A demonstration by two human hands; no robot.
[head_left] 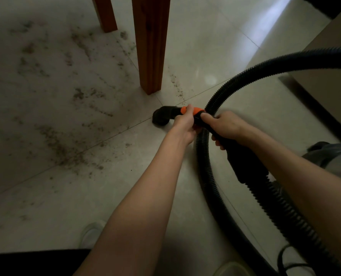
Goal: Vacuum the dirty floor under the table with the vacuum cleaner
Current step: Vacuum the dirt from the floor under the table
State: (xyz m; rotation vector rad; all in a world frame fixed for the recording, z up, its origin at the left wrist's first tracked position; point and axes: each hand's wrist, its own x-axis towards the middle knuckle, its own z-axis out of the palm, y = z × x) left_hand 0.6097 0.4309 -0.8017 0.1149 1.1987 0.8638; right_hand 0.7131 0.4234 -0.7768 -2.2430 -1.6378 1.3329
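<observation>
A black vacuum nozzle [162,116] with an orange collar [195,110] points down at the pale tiled floor, just in front of a wooden table leg [150,46]. My left hand [185,124] grips the nozzle at the orange collar. Behind it, my right hand [225,127] holds the black handle [243,158]. From the handle the ribbed black hose [265,66] loops up to the right and round behind. Brown crumbs and dust [62,144] lie scattered over the tiles left of the nozzle and under the table.
A second wooden leg [104,13] stands further back on the left. A beige wall with a dark skirting [315,108] runs along the right. A thin black cable [285,259] lies at the bottom right. My shoes [90,234] show near the bottom edge.
</observation>
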